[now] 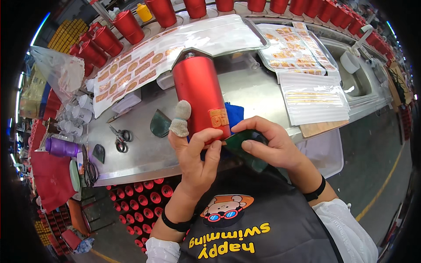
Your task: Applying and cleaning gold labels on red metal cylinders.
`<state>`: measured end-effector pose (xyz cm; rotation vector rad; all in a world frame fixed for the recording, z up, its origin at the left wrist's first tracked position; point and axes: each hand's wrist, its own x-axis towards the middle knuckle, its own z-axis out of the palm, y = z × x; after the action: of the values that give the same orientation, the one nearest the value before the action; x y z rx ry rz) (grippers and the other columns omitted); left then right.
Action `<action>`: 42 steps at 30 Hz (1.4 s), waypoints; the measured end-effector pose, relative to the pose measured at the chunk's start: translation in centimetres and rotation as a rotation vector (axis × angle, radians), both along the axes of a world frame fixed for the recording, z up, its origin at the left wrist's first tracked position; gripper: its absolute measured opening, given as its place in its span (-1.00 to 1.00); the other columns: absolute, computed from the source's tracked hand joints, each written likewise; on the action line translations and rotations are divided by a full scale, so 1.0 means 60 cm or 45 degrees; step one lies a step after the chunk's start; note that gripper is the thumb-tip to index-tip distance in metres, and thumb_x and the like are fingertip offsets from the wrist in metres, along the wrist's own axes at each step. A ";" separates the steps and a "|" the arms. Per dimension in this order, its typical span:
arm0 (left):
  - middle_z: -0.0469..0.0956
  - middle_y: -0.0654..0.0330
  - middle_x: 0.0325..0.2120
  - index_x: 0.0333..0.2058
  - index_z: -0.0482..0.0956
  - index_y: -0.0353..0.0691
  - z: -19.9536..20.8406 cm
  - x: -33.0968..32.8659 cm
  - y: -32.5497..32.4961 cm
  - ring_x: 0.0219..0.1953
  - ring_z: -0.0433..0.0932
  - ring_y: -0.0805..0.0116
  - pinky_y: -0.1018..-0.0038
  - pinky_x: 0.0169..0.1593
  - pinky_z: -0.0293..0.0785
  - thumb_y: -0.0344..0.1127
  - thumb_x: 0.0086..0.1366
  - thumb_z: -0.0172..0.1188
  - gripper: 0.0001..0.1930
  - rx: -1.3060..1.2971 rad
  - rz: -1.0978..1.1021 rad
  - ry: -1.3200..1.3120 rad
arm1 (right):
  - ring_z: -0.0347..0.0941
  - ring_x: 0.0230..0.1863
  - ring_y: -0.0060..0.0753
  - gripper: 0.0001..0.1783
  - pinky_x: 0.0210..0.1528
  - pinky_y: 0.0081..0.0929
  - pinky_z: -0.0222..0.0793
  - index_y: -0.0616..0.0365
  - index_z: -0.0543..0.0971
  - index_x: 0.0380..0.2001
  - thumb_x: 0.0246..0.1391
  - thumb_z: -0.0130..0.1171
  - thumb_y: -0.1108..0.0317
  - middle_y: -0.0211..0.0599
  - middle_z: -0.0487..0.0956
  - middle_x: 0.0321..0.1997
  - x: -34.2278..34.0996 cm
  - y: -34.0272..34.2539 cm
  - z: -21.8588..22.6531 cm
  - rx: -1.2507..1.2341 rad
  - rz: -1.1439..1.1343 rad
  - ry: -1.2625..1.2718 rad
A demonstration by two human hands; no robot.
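Observation:
A glossy red metal cylinder (199,87) lies tilted at the front of the steel worktable, a gold decal (219,117) near its closer end. My left hand (195,155) is closed in a pinch against that end, with cloth finger cots on raised fingers resting along the cylinder's left side. A tiny orange sliver shows at the pinch; what it belongs to cannot be made out. Between the thumb and fingers of my right hand (272,144) is a dark green flat scraper (250,149), its tip close to the left fingertips. Blue cloth (234,113) shows behind the cylinder.
Left on the steel table (144,160) lie scissors (120,139), another green scraper (160,123) and a purple cup (61,147). Decal sheets (131,70) spread behind, with more (289,48) to the right before a sink (357,83). Red cylinders (127,26) line the conveyor.

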<state>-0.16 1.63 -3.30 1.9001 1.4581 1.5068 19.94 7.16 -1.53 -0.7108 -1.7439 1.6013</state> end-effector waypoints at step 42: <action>0.38 -0.10 0.13 -0.06 0.49 -0.29 -0.031 -0.024 -0.010 0.13 0.31 0.08 0.25 0.25 0.09 -0.33 0.30 0.14 -0.73 0.059 0.103 -0.221 | 0.50 -0.06 -0.52 -0.74 -0.02 -0.53 0.41 0.23 0.52 -0.11 0.11 0.09 0.60 -0.27 0.56 -0.11 -0.016 -0.017 0.034 0.041 -0.259 -0.240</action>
<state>-1.61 1.06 -5.18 1.7053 1.4493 1.7090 18.99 6.15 0.48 -1.0172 -1.7608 1.4033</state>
